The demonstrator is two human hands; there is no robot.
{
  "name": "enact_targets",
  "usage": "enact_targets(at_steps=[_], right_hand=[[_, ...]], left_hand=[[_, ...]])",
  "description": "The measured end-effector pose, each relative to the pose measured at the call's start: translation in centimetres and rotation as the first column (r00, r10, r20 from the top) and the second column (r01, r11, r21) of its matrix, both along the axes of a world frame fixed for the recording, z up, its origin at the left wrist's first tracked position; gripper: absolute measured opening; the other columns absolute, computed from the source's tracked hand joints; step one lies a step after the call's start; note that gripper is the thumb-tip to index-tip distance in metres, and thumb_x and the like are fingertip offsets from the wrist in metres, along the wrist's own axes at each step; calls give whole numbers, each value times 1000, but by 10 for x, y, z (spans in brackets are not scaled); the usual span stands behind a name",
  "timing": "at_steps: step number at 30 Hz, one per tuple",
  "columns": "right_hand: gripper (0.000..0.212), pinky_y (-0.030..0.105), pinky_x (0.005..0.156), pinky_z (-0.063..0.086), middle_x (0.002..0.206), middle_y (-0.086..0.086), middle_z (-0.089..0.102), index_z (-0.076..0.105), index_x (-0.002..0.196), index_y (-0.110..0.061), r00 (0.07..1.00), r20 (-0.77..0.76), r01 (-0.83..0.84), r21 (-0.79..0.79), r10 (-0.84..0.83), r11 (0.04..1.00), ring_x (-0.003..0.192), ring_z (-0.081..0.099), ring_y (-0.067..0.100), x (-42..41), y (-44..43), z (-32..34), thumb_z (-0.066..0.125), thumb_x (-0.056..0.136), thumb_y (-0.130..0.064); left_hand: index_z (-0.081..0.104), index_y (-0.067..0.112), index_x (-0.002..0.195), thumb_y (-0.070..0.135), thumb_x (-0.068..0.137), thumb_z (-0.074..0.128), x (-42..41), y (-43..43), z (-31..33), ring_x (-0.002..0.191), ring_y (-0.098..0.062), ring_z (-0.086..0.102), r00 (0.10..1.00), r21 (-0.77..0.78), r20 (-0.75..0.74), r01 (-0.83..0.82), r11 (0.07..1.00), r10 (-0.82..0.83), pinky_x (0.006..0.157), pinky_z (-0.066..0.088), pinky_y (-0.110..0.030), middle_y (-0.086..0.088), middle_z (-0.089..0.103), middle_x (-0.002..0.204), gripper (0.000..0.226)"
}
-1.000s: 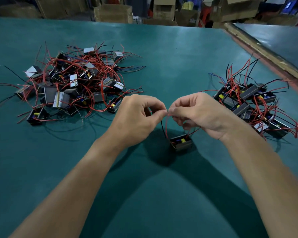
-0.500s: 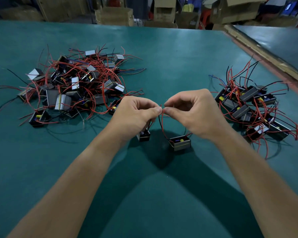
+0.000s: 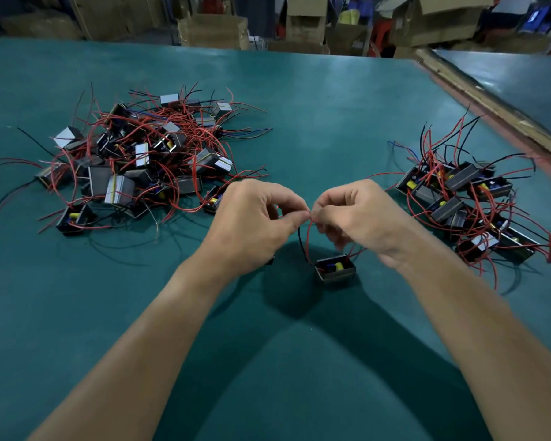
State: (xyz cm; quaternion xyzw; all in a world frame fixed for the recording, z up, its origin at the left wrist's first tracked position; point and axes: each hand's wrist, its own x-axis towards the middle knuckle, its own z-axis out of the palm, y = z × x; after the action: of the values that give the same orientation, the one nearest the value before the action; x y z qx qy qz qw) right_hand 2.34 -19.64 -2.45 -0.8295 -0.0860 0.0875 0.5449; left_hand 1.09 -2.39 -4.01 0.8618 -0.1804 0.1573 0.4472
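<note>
A small black box module (image 3: 335,269) with a yellow and a blue part inside sits on the green table (image 3: 299,106) under my hands. Red and black wires (image 3: 306,237) rise from it to my fingertips. My left hand (image 3: 252,224) and my right hand (image 3: 360,218) meet above it, each pinching the wire ends between thumb and forefinger. A second small module is almost wholly hidden under my left hand.
A large tangled pile of like modules with red and black wires (image 3: 134,163) lies at the left. A smaller pile (image 3: 468,202) lies at the right. Cardboard boxes (image 3: 213,31) stand beyond the far edge. A second table's edge (image 3: 490,100) runs at the right.
My hands stay joined at the wire ends and have shifted slightly. The second small module, visible under my left hand half a second ago, is now almost covered.
</note>
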Motion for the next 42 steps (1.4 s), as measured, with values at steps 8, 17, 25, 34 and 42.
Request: enact_targets(at_steps=[8,17,25,34,42], right_hand=[[20,19,41,45,57,1,60,64,70,-11,918,-392,0,171,68,985,42,49,8,5,-14,8,61,90,-8],[18,31,59,50,68,4,71,70,72,-16,930,358,-54,-96,85,994,59,60,13,2,-7,-4,82,75,-3],[26,26,63,55,71,-4,73,77,81,-23,901,409,-101,-129,145,987,62,64,9,1,-10,-1,80,74,2],[10,35,60,55,69,-5,71,78,79,-25,878,470,-43,-124,97,991,62,64,20,4,-8,-9,77,80,-15],[8,35,50,48,64,-8,69,77,75,-24,848,522,-16,-151,94,988,55,59,22,3,-8,-9,80,79,-29]], left_hand=[[73,22,74,19,82,72,-4,-8,-2,47,-3,42,978,149,209,-9,989,-23,52,32,-18,15,56,58,8],[71,16,65,14,85,69,5,-5,-3,46,-9,46,966,-149,-259,-58,987,17,50,39,-25,4,62,53,21],[71,4,73,2,87,63,4,-3,6,41,-12,42,878,-321,-469,-64,945,-100,45,33,-21,2,61,52,17],[71,6,75,2,88,66,3,0,5,43,-12,42,893,-349,-429,-24,937,-137,43,35,-20,3,62,53,14],[71,6,76,3,88,65,2,1,8,45,-16,42,888,-329,-445,-43,943,-114,46,35,-21,2,61,52,15]])
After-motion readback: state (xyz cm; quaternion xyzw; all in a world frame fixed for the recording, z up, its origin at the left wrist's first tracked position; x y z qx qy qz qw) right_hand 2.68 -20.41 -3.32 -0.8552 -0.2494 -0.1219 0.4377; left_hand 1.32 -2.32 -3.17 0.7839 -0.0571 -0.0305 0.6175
